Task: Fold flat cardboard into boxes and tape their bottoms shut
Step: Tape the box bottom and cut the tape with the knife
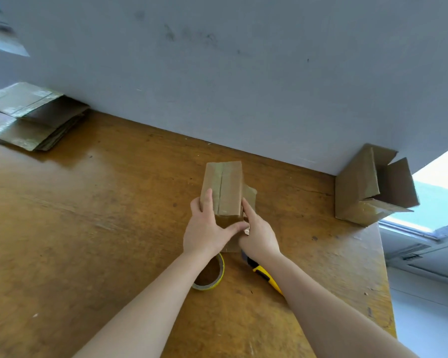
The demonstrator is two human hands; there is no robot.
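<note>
Fig.: my L hand [204, 228] grasps box [226, 184], thumb pressing tape [229, 220] flat; R hand [259, 233] beside it, grip unclear. Rub firmly along seam [221, 187].

Worn wooden table [88, 228] against a scuffed grey wall [243, 73], window [435, 202] at right

Brown cardboard box [223, 187] with glossy tape, a yellow-and-black knife [265, 276], a yellow-rimmed brown tape roll [212, 275], all on a streaked orange-brown wooden worktop [88, 228] under a grey wall [243, 73].
</note>
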